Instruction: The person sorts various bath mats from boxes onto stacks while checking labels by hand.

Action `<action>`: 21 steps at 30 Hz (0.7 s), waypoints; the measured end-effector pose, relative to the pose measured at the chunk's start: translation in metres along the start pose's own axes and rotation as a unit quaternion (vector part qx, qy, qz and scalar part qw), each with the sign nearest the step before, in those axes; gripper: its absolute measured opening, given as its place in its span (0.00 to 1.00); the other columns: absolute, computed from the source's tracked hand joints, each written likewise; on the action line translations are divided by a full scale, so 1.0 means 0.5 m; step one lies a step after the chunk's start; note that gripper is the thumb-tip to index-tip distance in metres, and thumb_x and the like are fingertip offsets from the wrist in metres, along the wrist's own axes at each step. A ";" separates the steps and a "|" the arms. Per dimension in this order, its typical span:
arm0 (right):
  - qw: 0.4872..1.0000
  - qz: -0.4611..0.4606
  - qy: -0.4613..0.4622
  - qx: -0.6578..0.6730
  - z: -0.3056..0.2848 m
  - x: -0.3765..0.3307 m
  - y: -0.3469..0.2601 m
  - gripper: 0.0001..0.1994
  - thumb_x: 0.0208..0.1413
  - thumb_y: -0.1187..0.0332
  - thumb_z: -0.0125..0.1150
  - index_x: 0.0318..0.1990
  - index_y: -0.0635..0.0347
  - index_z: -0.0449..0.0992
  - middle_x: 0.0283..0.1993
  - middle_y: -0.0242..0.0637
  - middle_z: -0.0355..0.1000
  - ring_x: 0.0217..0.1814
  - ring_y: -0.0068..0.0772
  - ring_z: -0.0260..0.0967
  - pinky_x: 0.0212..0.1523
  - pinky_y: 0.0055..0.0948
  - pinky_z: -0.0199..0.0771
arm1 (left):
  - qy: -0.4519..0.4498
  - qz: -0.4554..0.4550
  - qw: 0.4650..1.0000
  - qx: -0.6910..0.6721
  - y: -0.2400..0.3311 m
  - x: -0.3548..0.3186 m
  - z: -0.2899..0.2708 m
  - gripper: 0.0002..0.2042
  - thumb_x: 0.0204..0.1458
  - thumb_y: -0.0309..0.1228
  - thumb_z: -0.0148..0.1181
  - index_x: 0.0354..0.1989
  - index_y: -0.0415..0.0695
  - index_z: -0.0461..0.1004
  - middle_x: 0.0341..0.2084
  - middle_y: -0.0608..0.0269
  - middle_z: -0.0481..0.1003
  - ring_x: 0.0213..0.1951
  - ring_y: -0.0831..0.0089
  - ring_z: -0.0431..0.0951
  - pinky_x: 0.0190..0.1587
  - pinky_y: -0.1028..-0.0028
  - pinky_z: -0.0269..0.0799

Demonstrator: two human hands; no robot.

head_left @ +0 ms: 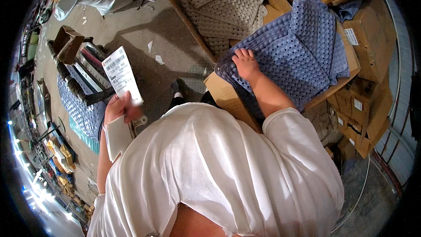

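Observation:
My left hand is closed on a stack of white printed labels, held upright with the printed face toward me. White paper also lies against that wrist. On the right, my right hand rests on the near left edge of a pile of blue perforated rubber mats. Its fingers are stretched out and slightly apart on the top mat. The mats lie folded and stacked in an open cardboard box, with some hanging over its edge.
Beyond stands a large carton of beige perforated mats. Closed cardboard boxes are stacked at right. At left is a dark-framed cart, with more blue mats beside it. Paper scraps lie on the floor.

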State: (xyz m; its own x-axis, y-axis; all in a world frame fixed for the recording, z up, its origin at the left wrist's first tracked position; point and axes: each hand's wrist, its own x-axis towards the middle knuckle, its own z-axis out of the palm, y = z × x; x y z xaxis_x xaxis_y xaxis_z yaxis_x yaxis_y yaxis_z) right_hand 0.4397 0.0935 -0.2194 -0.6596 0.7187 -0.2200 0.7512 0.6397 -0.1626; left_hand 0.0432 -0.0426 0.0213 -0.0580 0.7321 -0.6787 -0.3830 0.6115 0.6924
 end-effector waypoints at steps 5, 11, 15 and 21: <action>0.997 -0.035 0.064 -0.014 0.042 0.004 0.011 0.11 0.51 0.72 0.47 0.40 0.55 0.73 0.59 0.36 0.59 0.62 0.38 0.53 0.67 0.38 0.40 | 0.027 -0.006 1.000 0.009 0.004 -0.003 0.008 0.10 0.57 0.37 0.51 0.34 0.42 0.70 0.14 0.64 0.68 0.07 0.78 0.58 0.10 0.79 0.49; 0.993 -0.009 -0.112 -0.032 -0.002 0.019 -0.001 0.19 0.52 0.73 0.47 0.53 0.54 0.65 0.64 0.41 0.53 0.58 0.40 0.58 0.64 0.40 0.48 | -0.004 -0.008 1.000 0.025 -0.013 -0.008 -0.015 0.11 0.57 0.38 0.50 0.35 0.43 0.70 0.13 0.64 0.67 0.07 0.77 0.58 0.11 0.77 0.50; 0.992 0.028 -0.117 -0.025 -0.051 0.037 -0.011 0.30 0.51 0.74 0.47 0.64 0.48 0.52 0.62 0.43 0.55 0.50 0.44 0.64 0.53 0.41 0.60 | 0.065 -0.035 0.995 0.066 -0.005 -0.011 0.002 0.12 0.59 0.41 0.47 0.33 0.45 0.68 0.08 0.66 0.62 0.06 0.74 0.57 0.14 0.73 0.54; 0.988 0.015 -0.126 -0.089 -0.035 0.069 -0.024 0.31 0.53 0.72 0.45 0.67 0.48 0.47 0.59 0.42 0.59 0.45 0.42 0.68 0.46 0.38 0.65 | -0.015 -0.008 1.000 -0.001 -0.010 -0.021 0.008 0.12 0.59 0.36 0.47 0.44 0.43 0.70 0.10 0.66 0.64 0.08 0.79 0.56 0.13 0.77 0.48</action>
State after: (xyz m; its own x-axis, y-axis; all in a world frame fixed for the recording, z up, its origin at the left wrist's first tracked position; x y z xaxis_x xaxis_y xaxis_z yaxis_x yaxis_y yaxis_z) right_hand 0.4076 0.1155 -0.2081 -0.5934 0.6621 -0.4578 0.7398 0.6727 0.0139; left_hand 0.0493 -0.0518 0.0260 -0.0239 0.7316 -0.6813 -0.3859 0.6219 0.6814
